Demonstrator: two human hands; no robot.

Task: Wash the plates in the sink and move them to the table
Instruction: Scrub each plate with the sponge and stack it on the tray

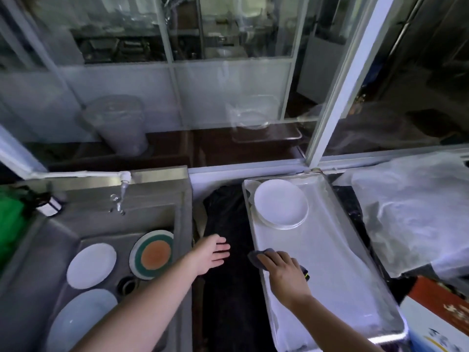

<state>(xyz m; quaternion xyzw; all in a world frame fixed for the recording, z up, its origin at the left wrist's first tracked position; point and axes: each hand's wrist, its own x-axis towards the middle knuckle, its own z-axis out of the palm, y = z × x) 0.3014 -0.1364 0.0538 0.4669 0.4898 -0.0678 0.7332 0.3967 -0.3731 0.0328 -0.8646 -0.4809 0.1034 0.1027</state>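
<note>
Three plates lie in the steel sink [63, 232]: a white plate [91, 266], a green-ringed plate with an orange centre [152, 254] leaning at the sink's right wall, and a pale blue plate [81, 318] nearest me. A stack of white plates [280, 204] rests at the far end of the metal tray [337, 265] on the right. My left hand [212, 254] hovers open, fingers spread, over the dark gap between sink and tray. My right hand [281, 271] presses a dark grey cloth [256, 256] onto the tray's near-left part.
A tap [121, 199] juts from the sink's back wall. A green object [10, 224] sits at far left. Clear plastic sheeting [411, 212] covers the surface right of the tray. A red and white box [441, 316] stands at lower right. Glass partitions [228, 85] close the back.
</note>
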